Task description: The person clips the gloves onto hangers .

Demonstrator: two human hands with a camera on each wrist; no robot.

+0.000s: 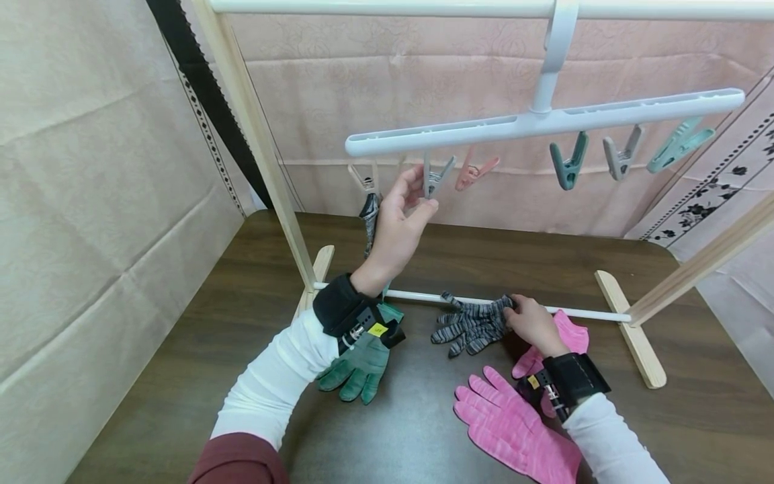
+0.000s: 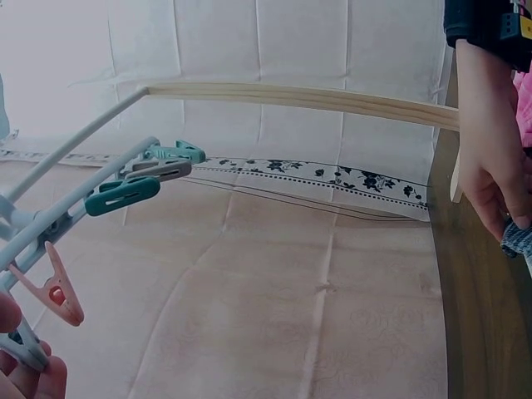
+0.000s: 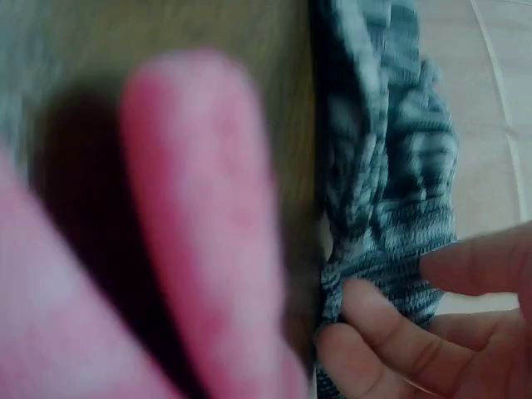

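My left hand (image 1: 425, 190) is raised to the white clip hanger (image 1: 544, 121) and pinches a grey clip (image 1: 437, 178) between thumb and fingers. In the left wrist view its fingertips (image 2: 33, 378) show at the bottom left, on that clip (image 2: 21, 347). My right hand (image 1: 514, 311) lies low on the table and grips the cuff of a grey striped glove (image 1: 471, 326) that rests flat by the rack's bottom rod. The right wrist view shows its fingers (image 3: 374, 312) curled into the striped knit (image 3: 391, 183). A second striped glove (image 1: 369, 222) hangs from the leftmost clip.
A green glove (image 1: 363, 363) lies under my left forearm. Two pink gloves (image 1: 514, 423) (image 1: 571, 336) lie near my right wrist. A pink clip (image 1: 474, 173), teal clip (image 1: 568, 165) and others hang from the hanger. The wooden rack (image 1: 260, 148) stands on the dark table (image 1: 151, 376).
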